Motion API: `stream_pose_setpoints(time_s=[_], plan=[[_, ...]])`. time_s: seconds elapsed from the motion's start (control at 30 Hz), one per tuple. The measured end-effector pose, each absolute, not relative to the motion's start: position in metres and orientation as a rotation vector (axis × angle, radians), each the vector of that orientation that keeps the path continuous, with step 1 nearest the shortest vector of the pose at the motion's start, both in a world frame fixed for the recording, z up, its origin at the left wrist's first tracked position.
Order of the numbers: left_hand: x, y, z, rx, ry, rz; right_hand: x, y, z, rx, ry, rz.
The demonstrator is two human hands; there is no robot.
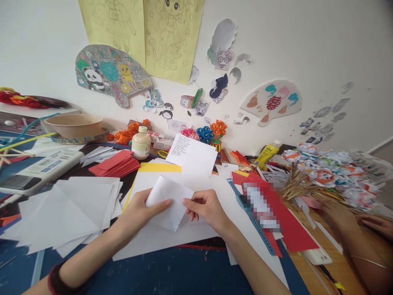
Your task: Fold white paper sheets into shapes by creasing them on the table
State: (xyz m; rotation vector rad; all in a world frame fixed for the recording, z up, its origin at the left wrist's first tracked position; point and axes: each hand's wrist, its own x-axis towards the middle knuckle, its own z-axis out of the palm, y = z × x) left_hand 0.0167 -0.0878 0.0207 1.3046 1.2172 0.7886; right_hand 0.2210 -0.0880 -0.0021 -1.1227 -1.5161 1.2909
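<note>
Paper (pixel 177 198), 1 folded white piece, sits between your 2 hands above a crowded worktable (pixel 138 274).
Your left hand (pixel 144 207) is clamped on its left side, thumb across the front, remaining fingers hidden behind; your right hand (pixel 207 207) pinches its right corner between thumb and fingertip. At left lie 1 pile of white sheets (pixel 70 205) and 1 red paper stack (pixel 115 164); farther back stand 1 cream bottle (pixel 141 145) and 1 yellow bottle (pixel 267 155); 2 fan-shaped pieces (pixel 107 71) hang on the wall (pixel 46 49).
</note>
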Motion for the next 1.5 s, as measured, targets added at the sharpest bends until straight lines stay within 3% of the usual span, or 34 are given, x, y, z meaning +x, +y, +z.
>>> stream_pose_setpoints(time_s=[1.5], plan=[[0.015,-0.093,0.032,1.091,1.068,0.731,0.22,-0.093,0.011,-1.062,-1.426,1.294]])
